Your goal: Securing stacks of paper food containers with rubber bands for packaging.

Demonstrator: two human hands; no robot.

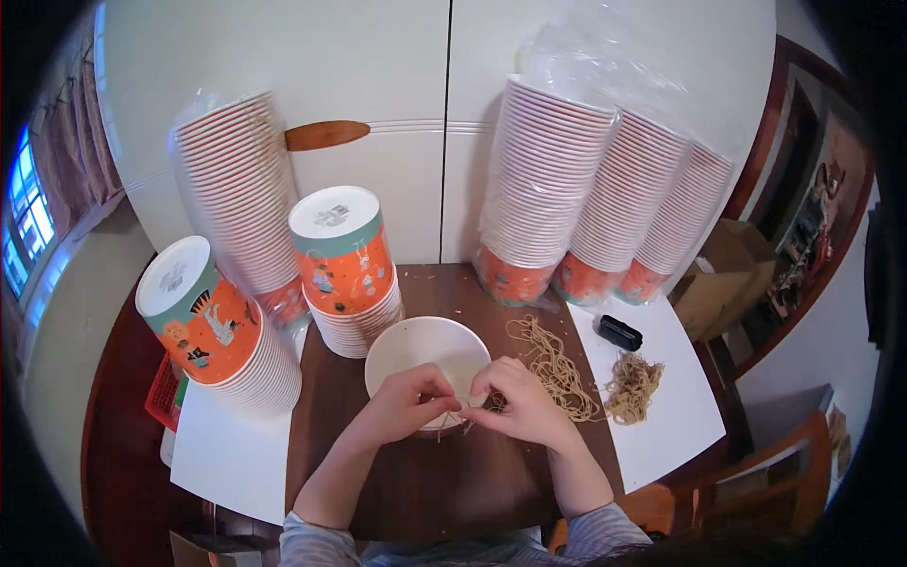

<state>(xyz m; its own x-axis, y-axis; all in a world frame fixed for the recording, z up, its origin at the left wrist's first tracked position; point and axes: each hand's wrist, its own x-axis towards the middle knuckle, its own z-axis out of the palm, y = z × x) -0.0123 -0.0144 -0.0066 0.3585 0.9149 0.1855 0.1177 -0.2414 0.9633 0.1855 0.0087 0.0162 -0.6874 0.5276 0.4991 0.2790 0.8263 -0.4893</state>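
Observation:
In front of me stands a white paper tub [406, 345], its mouth facing up. My left hand [406, 402] and my right hand [524, 402] meet over its near rim, fingertips pinched together. Between them runs thin tan twine [460, 413], with short ends hanging by the near side of the tub. Both hands are closed on this twine; its exact shape is too small to make out. Beside my right hand lies a loose tangle of tan twine [557, 373] on the brown table.
A smaller twine bundle [633, 386] and a black object [620, 332] lie at right. Upside-down orange tub stacks [345, 269] [213, 326] stand at left. Plastic-wrapped tub stacks [236, 189] [548, 170] rise along the back. A cardboard box [727, 293] sits beyond the right edge.

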